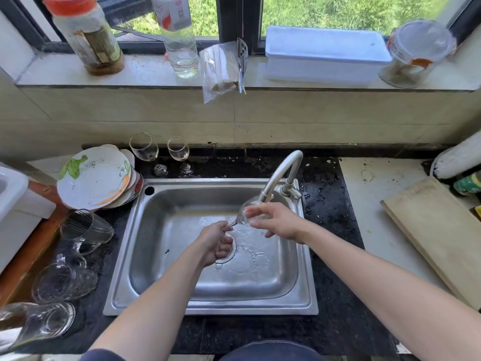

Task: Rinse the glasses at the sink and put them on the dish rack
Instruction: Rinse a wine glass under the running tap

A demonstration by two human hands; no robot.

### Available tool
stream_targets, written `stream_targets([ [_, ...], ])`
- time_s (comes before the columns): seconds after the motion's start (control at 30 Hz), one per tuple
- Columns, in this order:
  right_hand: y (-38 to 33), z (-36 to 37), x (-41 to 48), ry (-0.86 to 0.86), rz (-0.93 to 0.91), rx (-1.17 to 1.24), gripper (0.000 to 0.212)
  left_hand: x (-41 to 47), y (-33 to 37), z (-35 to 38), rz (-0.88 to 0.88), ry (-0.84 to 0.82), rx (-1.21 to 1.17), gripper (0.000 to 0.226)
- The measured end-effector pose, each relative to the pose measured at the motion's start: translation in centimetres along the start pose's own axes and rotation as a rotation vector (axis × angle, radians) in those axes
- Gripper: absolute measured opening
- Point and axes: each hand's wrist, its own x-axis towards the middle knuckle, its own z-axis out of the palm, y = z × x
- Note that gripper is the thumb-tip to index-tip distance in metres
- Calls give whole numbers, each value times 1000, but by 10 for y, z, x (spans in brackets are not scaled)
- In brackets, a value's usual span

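Observation:
Over the steel sink (125, 256) I hold a clear wine glass (243, 214) tilted, its mouth up against the tap spout (282, 173). My left hand (216, 242) grips the stem and foot low down. My right hand (276, 221) curls around the bowl. Water spreads over the sink floor near the drain. Two more wine glasses (144, 147) (179, 149) stand upright on the dark counter behind the sink. Several clear tumblers (86, 226) (63, 282) (41, 324) lie on the counter to the left.
A stack of plates (96, 177) leans at the sink's back left corner. A wooden cutting board (437, 230) lies to the right. Bottles (88, 35), a white box (325, 53) and a jar (419, 53) line the window sill. A white appliance (15, 204) stands at far left.

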Motion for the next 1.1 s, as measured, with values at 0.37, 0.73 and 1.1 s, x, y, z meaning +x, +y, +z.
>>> stream_targets([
  [0.37,-2,0,0,27,24,42,21,-10,11,-9,-196,-68,-6,26],
  [0.73,-9,13,12,471,80,56,10,-28,14,15,175,129,334,14],
  [1.1,-9,12,18,379,121,56,34,-34,13,8,343,275,442,13],
])
